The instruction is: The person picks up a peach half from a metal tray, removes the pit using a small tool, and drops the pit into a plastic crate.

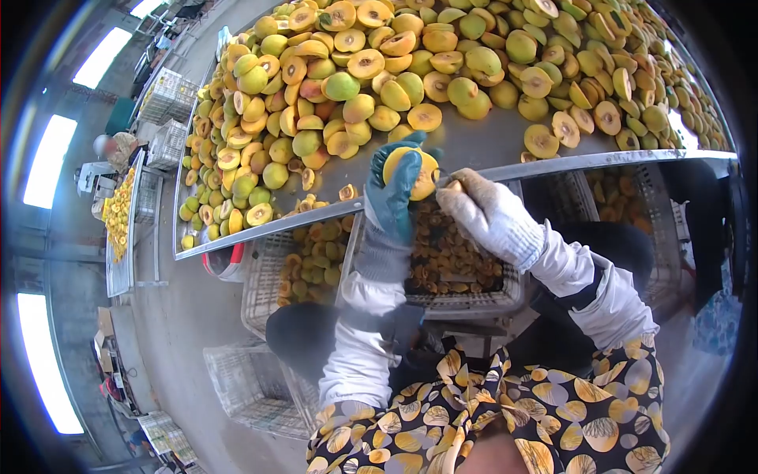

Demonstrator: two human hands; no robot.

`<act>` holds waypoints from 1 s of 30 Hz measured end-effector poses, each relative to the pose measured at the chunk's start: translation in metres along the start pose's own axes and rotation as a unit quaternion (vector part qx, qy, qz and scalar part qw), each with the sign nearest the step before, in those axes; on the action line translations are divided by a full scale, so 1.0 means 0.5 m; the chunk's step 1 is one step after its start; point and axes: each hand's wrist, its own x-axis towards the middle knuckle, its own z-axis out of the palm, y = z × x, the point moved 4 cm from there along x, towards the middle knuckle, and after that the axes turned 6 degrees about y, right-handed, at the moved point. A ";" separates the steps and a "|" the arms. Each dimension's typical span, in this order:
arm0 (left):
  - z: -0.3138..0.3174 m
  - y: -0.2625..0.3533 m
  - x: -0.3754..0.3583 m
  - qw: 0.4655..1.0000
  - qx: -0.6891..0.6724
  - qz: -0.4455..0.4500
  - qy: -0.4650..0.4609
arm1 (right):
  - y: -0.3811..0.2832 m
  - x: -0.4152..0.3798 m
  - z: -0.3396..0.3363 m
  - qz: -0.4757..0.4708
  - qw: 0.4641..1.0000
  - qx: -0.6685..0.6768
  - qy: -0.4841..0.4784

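Note:
My left hand point(395, 189), in a green-coated glove with a grey cuff, is closed around a yellow halved peach point(425, 175) above the metal table's near edge. Close by on the right, my right hand point(493, 213) wears a white knitted glove. Its fingers pinch a small pitting tool point(442, 181), whose thin dark metal end is at the peach's side; most of the handle is hidden in the glove. Below both hands stands a crate of peach pits and scraps point(454, 257).
Piled halved peaches point(387, 67) cover much of the metal table point(466, 142). Under its raised rim stand a crate of peaches point(312, 265) and another crate on the right point(620, 197). An overturned white crate point(257, 387) lies on the floor; another person point(118, 150) is far left.

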 end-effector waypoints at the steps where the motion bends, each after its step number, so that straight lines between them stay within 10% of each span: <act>1: 0.016 0.007 -0.014 0.998 -0.057 -0.021 -0.001 | 0.001 -0.004 0.004 -0.030 0.998 -0.044 0.020; 8: -0.013 -0.018 -0.027 0.998 -0.045 -0.020 0.040 | -0.032 -0.014 0.017 -0.145 0.976 -0.153 0.055; 26: 0.002 -0.003 -0.072 0.973 0.173 0.104 0.112 | 0.018 0.002 0.051 -0.040 0.997 -0.029 -0.052; 30: 0.004 -0.003 -0.070 0.964 0.225 0.093 0.102 | 0.006 -0.006 0.037 0.202 0.950 0.123 -0.203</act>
